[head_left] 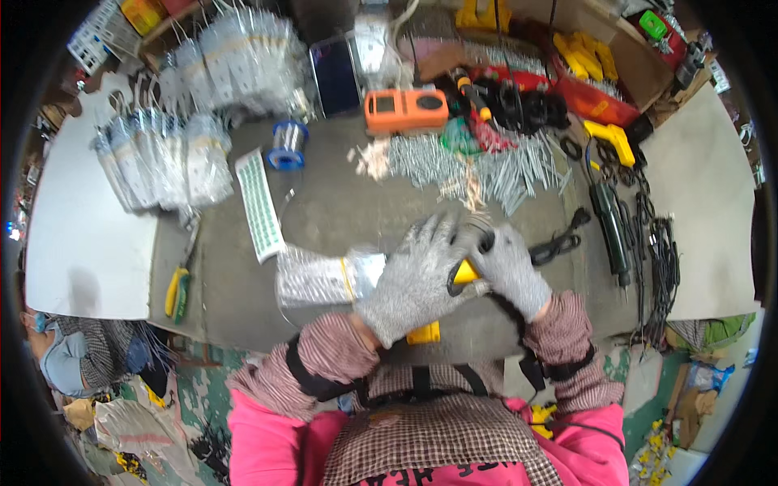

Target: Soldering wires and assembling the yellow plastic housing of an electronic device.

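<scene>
Both my hands wear grey knit gloves and meet over the front middle of the table. My left hand (421,271) is closed around a yellow plastic piece with black parts (465,273), partly hidden by the glove. Against its other side is my right hand (512,271), fingers curled on the black upper part. A black cord hangs from that side toward my lap. Left of my hands lies a clear plastic-wrapped packet (312,279) with a yellow band. Another yellow piece (424,333) sits below my left wrist at the table's front edge.
Loose screws (510,170) lie beyond my hands, near an orange meter (405,110). To the right are a dark green power screwdriver (609,231) and black cables (663,275). On the left are a solder spool (288,146), a sticker sheet (259,202), pliers (178,292) and bagged parts (162,158).
</scene>
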Demonstrator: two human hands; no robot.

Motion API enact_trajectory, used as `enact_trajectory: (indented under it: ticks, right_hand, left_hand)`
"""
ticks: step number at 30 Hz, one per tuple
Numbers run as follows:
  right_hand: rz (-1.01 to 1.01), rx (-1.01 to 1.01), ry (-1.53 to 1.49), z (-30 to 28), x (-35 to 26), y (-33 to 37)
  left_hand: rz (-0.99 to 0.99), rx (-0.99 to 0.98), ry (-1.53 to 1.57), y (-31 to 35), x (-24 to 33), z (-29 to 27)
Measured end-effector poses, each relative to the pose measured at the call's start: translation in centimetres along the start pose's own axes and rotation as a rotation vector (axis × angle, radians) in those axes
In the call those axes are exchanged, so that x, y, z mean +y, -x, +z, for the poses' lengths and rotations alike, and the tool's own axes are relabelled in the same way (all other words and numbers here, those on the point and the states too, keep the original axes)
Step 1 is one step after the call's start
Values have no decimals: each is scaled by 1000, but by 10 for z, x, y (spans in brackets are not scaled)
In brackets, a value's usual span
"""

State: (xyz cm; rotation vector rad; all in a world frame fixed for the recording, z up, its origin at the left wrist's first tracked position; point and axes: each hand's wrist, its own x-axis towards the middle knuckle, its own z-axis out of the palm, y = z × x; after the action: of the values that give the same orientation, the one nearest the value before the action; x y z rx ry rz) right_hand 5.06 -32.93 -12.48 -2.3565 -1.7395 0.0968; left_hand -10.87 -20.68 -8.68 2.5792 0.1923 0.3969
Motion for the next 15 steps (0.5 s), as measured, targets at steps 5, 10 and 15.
enact_trajectory:
  ticks: [5, 10, 15]
  right_hand:
    - [-275, 15, -143, -16, 30, -35]
    - [-215, 292, -94, -26, -2, -139]
    - [3, 81, -68, -33, 20, -150]
  left_hand:
    - [-132, -96, 34, -47, -33, -24]
    - [-291, 10, -202, -96, -120, -10]
    - [-340, 18, -126, -105, -101, -21]
